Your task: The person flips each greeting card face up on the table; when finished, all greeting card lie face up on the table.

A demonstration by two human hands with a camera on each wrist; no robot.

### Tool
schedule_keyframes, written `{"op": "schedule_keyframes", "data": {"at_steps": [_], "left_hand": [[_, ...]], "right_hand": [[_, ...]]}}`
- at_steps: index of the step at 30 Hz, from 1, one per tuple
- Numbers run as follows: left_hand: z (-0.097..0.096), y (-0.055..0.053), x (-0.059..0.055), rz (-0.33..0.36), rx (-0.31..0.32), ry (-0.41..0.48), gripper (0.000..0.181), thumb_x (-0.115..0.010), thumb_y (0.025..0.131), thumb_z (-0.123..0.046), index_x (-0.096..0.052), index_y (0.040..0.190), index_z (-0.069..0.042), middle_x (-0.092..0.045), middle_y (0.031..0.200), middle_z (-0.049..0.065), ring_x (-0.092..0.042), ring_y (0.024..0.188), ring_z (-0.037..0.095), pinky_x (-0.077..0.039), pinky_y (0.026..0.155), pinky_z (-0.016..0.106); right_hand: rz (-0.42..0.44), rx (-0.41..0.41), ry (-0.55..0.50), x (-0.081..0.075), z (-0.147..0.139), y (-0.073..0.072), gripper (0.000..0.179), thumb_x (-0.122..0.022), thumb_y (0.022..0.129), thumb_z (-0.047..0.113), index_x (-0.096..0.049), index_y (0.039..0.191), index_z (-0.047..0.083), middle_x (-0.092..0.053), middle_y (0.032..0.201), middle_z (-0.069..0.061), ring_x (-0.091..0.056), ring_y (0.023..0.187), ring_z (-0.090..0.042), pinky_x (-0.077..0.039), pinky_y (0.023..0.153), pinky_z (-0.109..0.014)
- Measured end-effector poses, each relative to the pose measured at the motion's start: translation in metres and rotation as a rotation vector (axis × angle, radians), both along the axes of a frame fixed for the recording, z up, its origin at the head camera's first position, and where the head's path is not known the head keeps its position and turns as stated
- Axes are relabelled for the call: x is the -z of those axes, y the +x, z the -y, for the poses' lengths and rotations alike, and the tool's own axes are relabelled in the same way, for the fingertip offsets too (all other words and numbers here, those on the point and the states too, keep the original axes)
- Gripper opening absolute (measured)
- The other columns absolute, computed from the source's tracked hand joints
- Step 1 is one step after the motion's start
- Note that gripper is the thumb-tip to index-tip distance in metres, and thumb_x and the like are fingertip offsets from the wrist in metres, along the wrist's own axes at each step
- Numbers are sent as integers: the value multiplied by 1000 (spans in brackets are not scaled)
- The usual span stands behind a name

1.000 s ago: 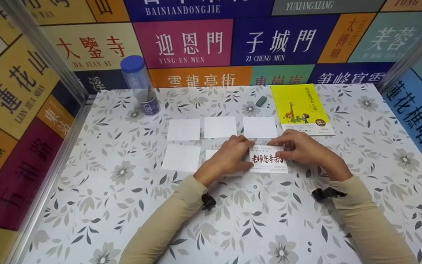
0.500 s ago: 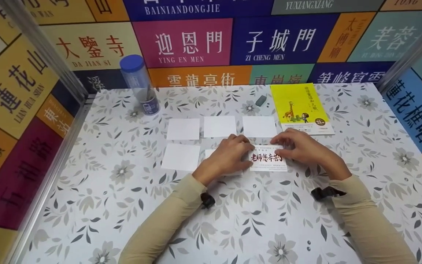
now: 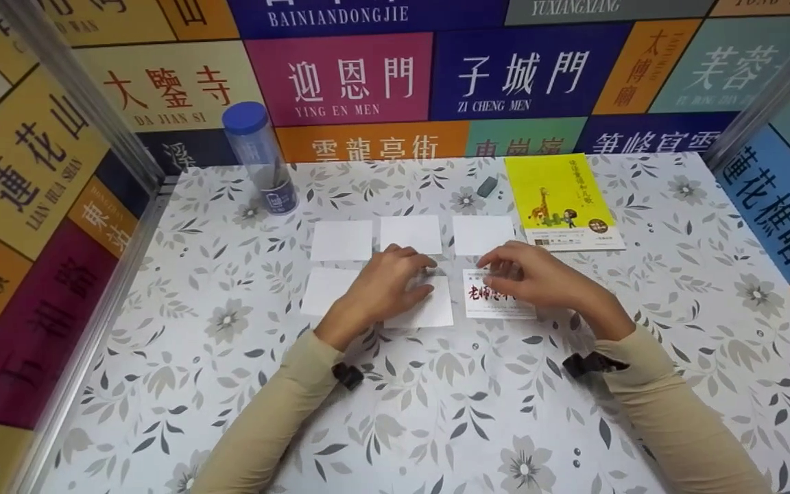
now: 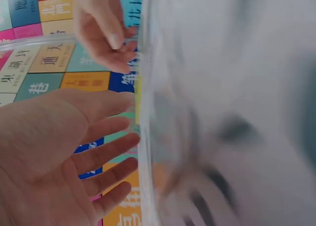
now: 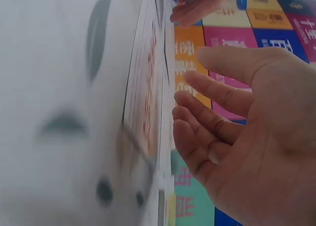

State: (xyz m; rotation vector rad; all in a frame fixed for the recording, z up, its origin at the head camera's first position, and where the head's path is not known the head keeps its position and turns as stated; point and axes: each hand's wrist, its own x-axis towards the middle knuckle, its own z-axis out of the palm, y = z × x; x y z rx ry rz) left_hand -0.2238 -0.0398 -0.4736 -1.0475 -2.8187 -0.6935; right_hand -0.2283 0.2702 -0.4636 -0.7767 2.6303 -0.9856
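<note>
In the head view a white card printed with red characters point(image 3: 494, 310) lies at the right end of the nearer row of cards. Over its upper right part is my right hand point(image 3: 535, 276), fingers loosely bent and holding nothing. The fingers of my left hand point(image 3: 382, 287) are spread above the middle blank card point(image 3: 426, 312), its palm side visible in the left wrist view. Partly behind that hand is another blank card point(image 3: 321, 289). Three more blank cards form the farther row: left point(image 3: 341, 240), middle point(image 3: 410, 232) and right point(image 3: 483, 234).
A yellow booklet point(image 3: 559, 192) lies at the back right, beside the cards. Near it is a small dark eraser-like block point(image 3: 487, 186). A clear tube with a blue lid point(image 3: 258, 158) stands at the back left. Printed panels point(image 3: 340, 79) wall in the floral-patterned table point(image 3: 470, 418).
My left hand has left the printed card and moved left, uncovering the middle blank card. My right hand has shifted slightly left across the printed card. The cards stay in place.
</note>
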Motion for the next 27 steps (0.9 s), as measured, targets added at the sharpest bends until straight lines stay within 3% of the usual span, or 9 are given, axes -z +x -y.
{"op": "schedule_keyframes", "data": {"at_steps": [3, 7, 11, 16, 19, 27], "left_hand": [[15, 3, 1, -11, -7, 40, 34, -80, 98, -20, -77, 130, -8, -79, 119, 11, -71, 108, 32, -58, 97, 47], [34, 2, 1, 23, -23, 64, 33, -78, 100, -21, -77, 130, -9, -79, 121, 9, -70, 115, 31, -57, 103, 46], [47, -5, 3, 108, 39, 130, 33, -77, 100, -18, -76, 131, -6, -78, 124, 11, -70, 117, 31, -57, 106, 45], [53, -14, 5, 218, 96, 229, 32, -76, 101, -16, -75, 132, -4, -78, 124, 13, -72, 116, 31, -57, 106, 46], [53, -15, 4, 223, 110, 203, 33, -77, 100, -16, -75, 131, -4, -78, 124, 14, -72, 116, 31, -55, 109, 46], [55, -8, 5, 217, 155, 99, 38, -81, 98, -17, -74, 132, -2, -76, 128, 14, -68, 121, 32, -52, 110, 47]], "right_hand": [[12, -35, -14, -3, 21, 2, 35, -78, 102, 25, -73, 133, 11, -71, 113, -6, -66, 97, -23, -58, 87, -38], [16, -90, 3, -3, 50, 0, 39, -80, 99, 24, -72, 135, 9, -72, 118, -11, -67, 100, -27, -58, 89, -42], [-6, -118, 74, -4, 73, -3, 48, -85, 94, 24, -70, 136, 6, -71, 123, -15, -66, 109, -33, -55, 96, -48], [-34, -86, 223, -6, 86, 1, 67, -94, 83, 37, -69, 138, 8, -68, 129, -13, -60, 119, -32, -48, 106, -51], [-20, -80, 278, -5, 88, 5, 78, -98, 77, 43, -67, 141, 11, -64, 132, -12, -57, 121, -31, -45, 107, -51], [14, -51, 277, -4, 93, 7, 84, -99, 76, 40, -63, 147, 14, -62, 136, -13, -54, 132, -36, -42, 114, -56]]}}
